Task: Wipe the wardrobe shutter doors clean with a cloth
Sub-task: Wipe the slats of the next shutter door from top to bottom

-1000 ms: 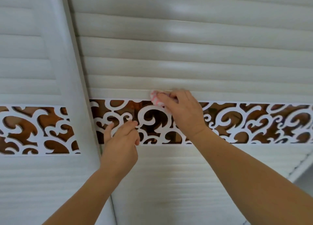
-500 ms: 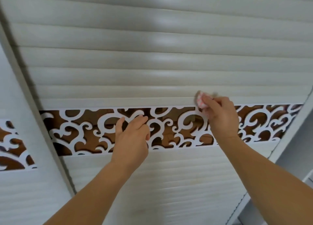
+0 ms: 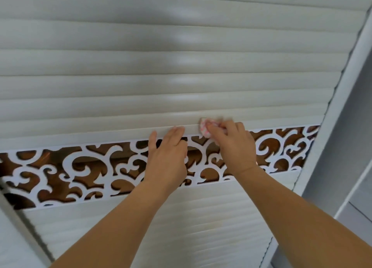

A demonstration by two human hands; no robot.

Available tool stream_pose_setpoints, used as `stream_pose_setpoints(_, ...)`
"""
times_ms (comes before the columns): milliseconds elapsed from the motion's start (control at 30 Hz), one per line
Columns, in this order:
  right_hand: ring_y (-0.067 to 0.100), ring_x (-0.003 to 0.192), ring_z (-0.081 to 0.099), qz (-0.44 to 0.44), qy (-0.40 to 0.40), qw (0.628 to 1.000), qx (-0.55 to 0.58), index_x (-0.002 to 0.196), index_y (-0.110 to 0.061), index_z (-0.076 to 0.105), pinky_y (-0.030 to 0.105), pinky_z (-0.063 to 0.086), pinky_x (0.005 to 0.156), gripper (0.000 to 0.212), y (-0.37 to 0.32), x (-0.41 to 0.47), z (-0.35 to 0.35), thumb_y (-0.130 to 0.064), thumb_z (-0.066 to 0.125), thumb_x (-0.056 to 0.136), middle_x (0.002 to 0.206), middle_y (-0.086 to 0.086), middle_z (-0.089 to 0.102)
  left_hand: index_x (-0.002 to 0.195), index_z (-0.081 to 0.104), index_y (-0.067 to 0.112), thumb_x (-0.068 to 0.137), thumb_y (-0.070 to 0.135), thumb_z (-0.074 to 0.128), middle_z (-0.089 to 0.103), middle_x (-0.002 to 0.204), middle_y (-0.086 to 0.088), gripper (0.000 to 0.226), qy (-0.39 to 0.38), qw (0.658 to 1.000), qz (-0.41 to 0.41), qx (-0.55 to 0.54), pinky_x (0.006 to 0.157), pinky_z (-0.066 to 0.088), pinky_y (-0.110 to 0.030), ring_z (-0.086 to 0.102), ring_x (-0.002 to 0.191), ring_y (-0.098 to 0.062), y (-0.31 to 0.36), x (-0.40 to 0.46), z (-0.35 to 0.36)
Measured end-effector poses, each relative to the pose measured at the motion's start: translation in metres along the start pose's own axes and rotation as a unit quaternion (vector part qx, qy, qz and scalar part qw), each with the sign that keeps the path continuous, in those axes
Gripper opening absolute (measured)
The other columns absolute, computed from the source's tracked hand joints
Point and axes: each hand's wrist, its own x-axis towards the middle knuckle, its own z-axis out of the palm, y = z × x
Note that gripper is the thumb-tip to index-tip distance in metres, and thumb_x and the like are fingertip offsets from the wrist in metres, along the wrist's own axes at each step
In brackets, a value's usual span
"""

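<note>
A white wardrobe shutter door (image 3: pixel 161 76) with wide horizontal slats fills the view. Across its middle runs a white scroll-cut band (image 3: pixel 80 171) over a brown backing. My right hand (image 3: pixel 235 146) is shut on a small pink-and-white cloth (image 3: pixel 204 127), pressing it against the lowest slat just above the band. My left hand (image 3: pixel 169 157) lies flat on the band beside it, fingers together and reaching up to the slat edge, holding nothing. The two hands are close, almost touching.
The door's right frame (image 3: pixel 332 126) runs diagonally down the right side, with a grey surface (image 3: pixel 354 157) beyond it. A second door's edge (image 3: pixel 12 237) shows at the lower left. Narrower slats (image 3: pixel 201 223) continue below the band.
The view has shifted right along the door. My left hand has moved up and right, next to my right hand. The cloth stays on the slat above the band.
</note>
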Motion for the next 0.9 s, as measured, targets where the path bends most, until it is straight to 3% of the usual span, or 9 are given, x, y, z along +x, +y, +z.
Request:
stream_pose_setpoints(167, 0.038, 0.083, 0.059, 0.076, -0.035, 0.996, -0.017, 0.113, -0.02, 0.069, 0.04, 0.049, 0.06, 0.064, 0.073, -0.017, -0.009, 0.002, 0.085, 0.054, 0.101, 0.015, 0.063, 0.099, 0.053, 0.02, 0.083, 0.003, 0.045, 0.006, 0.157, 0.003, 0.024, -0.023, 0.996, -0.002, 0.082, 0.112, -0.01, -0.048, -0.007, 0.143, -0.012, 0.027, 0.015, 0.021)
stream_pose_setpoints(267, 0.036, 0.109, 0.047, 0.252, -0.069, 0.965, 0.038, 0.127, -0.021, 0.057, 0.051, 0.045, 0.087, 0.043, 0.12, -0.025, -0.018, -0.011, 0.062, 0.086, 0.122, 0.012, 0.052, 0.079, 0.062, 0.012, 0.065, -0.003, 0.066, 0.043, 0.142, -0.012, 0.02, 0.009, 0.991, 0.015, 0.136, 0.11, 0.006, -0.056, 0.032, 0.137, -0.026, 0.029, 0.017, 0.032)
stream_pose_setpoints(333, 0.034, 0.105, 0.047, 0.334, -0.08, 0.939, 0.016, 0.128, -0.021, 0.052, 0.045, 0.048, 0.079, 0.041, 0.152, -0.027, -0.023, -0.012, 0.059, 0.088, 0.119, 0.013, 0.049, 0.066, 0.062, 0.006, 0.054, -0.008, 0.069, 0.057, 0.126, -0.018, 0.02, 0.063, 0.987, 0.031, 0.141, 0.104, 0.016, -0.058, 0.049, 0.123, -0.034, 0.026, 0.019, 0.043)
stream_pose_setpoints(467, 0.036, 0.099, 0.048, 0.393, -0.089, 0.915, -0.019, 0.131, -0.023, 0.048, 0.037, 0.04, 0.068, 0.034, 0.191, -0.016, -0.029, -0.016, 0.039, 0.099, 0.111, 0.018, 0.044, 0.064, 0.061, 0.003, 0.057, -0.008, 0.062, 0.057, 0.124, -0.021, 0.013, 0.103, 0.983, 0.044, 0.142, 0.103, 0.02, -0.059, 0.051, 0.12, -0.038, 0.026, 0.017, 0.051)
stream_pose_setpoints(567, 0.034, 0.097, 0.05, 0.43, -0.043, 0.899, 0.064, 0.132, -0.017, 0.049, 0.029, 0.036, 0.071, 0.034, 0.179, -0.012, -0.021, -0.019, 0.036, 0.1, 0.111, 0.018, 0.045, 0.064, 0.062, 0.003, 0.061, -0.005, 0.062, 0.056, 0.126, -0.02, 0.009, 0.097, 0.983, 0.037, 0.148, 0.105, 0.019, -0.058, 0.049, 0.122, -0.038, 0.027, 0.017, 0.053)
stream_pose_setpoints(633, 0.029, 0.097, 0.048, 0.423, -0.007, 0.895, 0.144, 0.123, -0.013, 0.054, 0.018, 0.034, 0.073, 0.031, 0.151, -0.013, -0.017, -0.017, 0.038, 0.097, 0.11, 0.014, 0.046, 0.066, 0.063, 0.003, 0.061, -0.004, 0.064, 0.054, 0.128, -0.02, 0.009, 0.092, 0.983, 0.035, 0.157, 0.107, 0.017, -0.057, 0.047, 0.124, -0.038, 0.026, 0.017, 0.053)
stream_pose_setpoints(733, 0.028, 0.103, 0.048, 0.306, -0.051, 0.934, 0.176, 0.127, -0.018, 0.056, 0.024, 0.031, 0.078, 0.034, 0.11, -0.02, -0.013, -0.016, 0.044, 0.095, 0.115, 0.01, 0.05, 0.068, 0.064, 0.004, 0.063, -0.001, 0.068, 0.051, 0.133, -0.018, 0.008, 0.076, 0.982, 0.033, 0.17, 0.108, 0.013, -0.056, 0.043, 0.128, -0.036, 0.025, 0.016, 0.053)
stream_pose_setpoints(833, 0.015, 0.076, 0.056, 0.084, -0.126, 0.94, 0.304, 0.125, -0.03, 0.061, 0.016, 0.039, 0.064, 0.032, 0.083, -0.03, -0.02, -0.02, 0.049, 0.096, 0.086, 0.0, 0.058, 0.068, 0.064, 0.007, 0.064, 0.0, 0.069, 0.048, 0.137, -0.016, 0.01, 0.067, 0.985, 0.032, 0.157, 0.109, 0.008, -0.056, 0.039, 0.132, -0.032, 0.024, 0.012, 0.05)
stream_pose_setpoints(900, 0.005, 0.062, 0.054, 0.084, -0.116, 0.919, 0.368, 0.114, -0.04, 0.062, 0.007, 0.039, 0.057, 0.026, 0.072, -0.038, -0.028, -0.023, 0.05, 0.098, 0.07, -0.005, 0.056, 0.068, 0.062, 0.01, 0.064, -0.002, 0.068, 0.048, 0.138, -0.014, 0.014, 0.064, 0.99, 0.026, 0.123, 0.109, 0.005, -0.058, 0.038, 0.133, -0.028, 0.019, 0.006, 0.049)
